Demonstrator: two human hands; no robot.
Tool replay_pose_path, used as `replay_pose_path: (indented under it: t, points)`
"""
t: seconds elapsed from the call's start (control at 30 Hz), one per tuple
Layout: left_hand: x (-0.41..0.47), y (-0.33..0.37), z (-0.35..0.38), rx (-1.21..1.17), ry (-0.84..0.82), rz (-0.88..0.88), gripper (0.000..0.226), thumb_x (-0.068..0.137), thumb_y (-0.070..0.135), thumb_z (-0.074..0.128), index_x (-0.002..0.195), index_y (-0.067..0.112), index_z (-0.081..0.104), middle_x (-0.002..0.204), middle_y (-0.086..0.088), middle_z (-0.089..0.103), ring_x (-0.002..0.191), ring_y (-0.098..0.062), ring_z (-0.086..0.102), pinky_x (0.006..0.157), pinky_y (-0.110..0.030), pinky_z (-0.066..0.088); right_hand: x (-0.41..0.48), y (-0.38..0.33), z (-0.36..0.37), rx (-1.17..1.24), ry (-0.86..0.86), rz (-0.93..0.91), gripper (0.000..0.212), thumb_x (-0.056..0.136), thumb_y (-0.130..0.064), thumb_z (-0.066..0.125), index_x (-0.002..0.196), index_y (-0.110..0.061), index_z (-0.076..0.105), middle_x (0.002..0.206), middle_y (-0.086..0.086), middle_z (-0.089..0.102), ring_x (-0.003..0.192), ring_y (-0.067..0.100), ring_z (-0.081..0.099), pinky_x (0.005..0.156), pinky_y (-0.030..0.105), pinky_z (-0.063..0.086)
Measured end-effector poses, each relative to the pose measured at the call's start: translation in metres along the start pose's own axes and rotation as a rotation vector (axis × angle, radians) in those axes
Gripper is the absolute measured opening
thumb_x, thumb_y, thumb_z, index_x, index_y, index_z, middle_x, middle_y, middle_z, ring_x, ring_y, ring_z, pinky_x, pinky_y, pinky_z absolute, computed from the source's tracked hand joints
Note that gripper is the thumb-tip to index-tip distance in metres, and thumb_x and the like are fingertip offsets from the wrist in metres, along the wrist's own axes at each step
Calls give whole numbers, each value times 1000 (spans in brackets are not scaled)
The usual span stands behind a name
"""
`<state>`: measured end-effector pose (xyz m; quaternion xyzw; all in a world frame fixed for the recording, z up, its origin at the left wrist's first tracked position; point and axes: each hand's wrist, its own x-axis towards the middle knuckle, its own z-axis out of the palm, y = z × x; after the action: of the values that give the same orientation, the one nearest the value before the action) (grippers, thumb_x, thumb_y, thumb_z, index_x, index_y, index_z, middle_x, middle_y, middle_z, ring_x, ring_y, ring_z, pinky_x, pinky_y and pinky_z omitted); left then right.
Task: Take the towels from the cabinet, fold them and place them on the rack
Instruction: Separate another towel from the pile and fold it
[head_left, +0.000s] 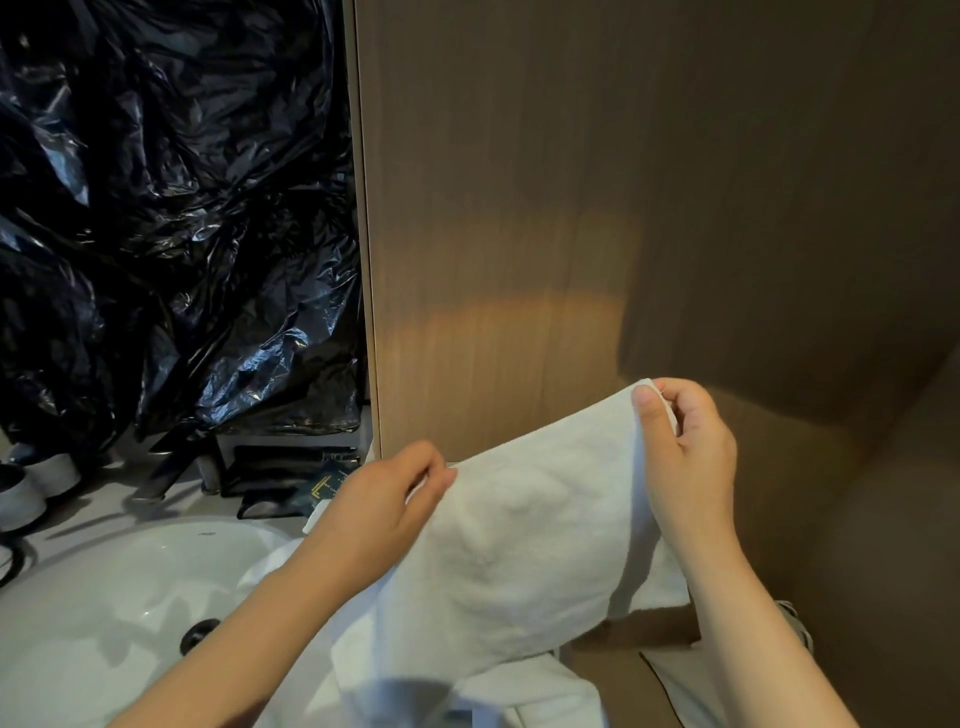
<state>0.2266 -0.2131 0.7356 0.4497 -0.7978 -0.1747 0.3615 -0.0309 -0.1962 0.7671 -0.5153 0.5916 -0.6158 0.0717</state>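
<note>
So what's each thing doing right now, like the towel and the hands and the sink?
Towel: spread out, held up by its two top corners.
Left hand: pinches the towel's left corner.
Right hand: pinches the towel's right corner.
Sink: no water in it.
Tap: off, no water running.
Black plastic: crumpled, hanging behind the sink.

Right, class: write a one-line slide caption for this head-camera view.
Left hand and right hand pinch the top corners of a white towel, spread beside the sink.
</note>
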Motion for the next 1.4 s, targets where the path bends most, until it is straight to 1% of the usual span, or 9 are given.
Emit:
replay_pose_path:
  t: [0.2,0.4,0.53,0.63,0.8,0.9,1.0,1.13,1.4]
  points:
    - [3,8,-9,-232,97,-22,15,87,25,69,74,27,61,61,5,58,60,-5,52,60,-14,39,2,6,2,-27,14,17,7,100,-35,51,94,-34,55,92,-22,58,90,-1,57,71,9,39]
    - [14,14,-26,-195,-51,7,7,87,24,70,84,29,68,75,5,69,69,-9,61,63,-14,45,3,18,-4,-23,5,103,11,101,-34,48,100,-26,56,91,-15,58,89,4,58,70,15,44]
    - [19,19,-20,-156,-34,27,7,88,20,68,82,24,68,74,4,67,71,-13,59,64,-22,44,3,16,-10,-178,-111,100,29,96,-38,58,122,-30,50,121,-12,55,105,6,55,81,20,45]
    - [24,27,-16,-109,-68,97,6,89,18,67,85,22,66,75,4,65,71,-12,58,62,-21,42,-6,-1,-6,-198,-295,-92,55,93,-45,60,143,-42,36,138,-30,41,121,-11,42,94,13,38]
    - [28,39,-10,-98,-148,186,8,89,20,67,92,22,60,81,8,63,74,-11,58,64,-18,41,-23,-15,15,-107,-769,-220,36,99,-33,54,134,-43,53,133,-39,48,135,-16,31,121,28,18]
    - [26,38,-9,-74,-162,210,11,89,24,67,93,26,57,81,10,62,74,-10,57,64,-20,41,-21,-13,17,-81,-817,-210,29,99,-23,55,122,-39,64,121,-44,54,132,-19,30,114,14,17]
    - [21,35,-11,-90,-144,205,15,87,22,69,91,25,56,77,11,61,72,-6,56,60,-13,37,-19,-9,18,-96,-792,-207,14,96,-24,61,103,-28,72,116,-20,63,125,-7,45,103,19,34]
    - [19,34,-11,-138,-125,156,22,84,26,73,98,26,56,77,11,66,75,-6,62,65,-19,45,-20,-10,21,-145,-807,-226,7,96,-32,59,92,-28,62,108,-20,58,115,-1,50,97,23,42]
    - [-1,7,-21,17,-179,95,31,86,38,68,105,40,44,78,12,60,68,-5,55,68,-25,48,-6,2,6,-133,-516,-193,16,98,-37,45,86,-30,52,89,-20,54,88,1,55,66,8,42]
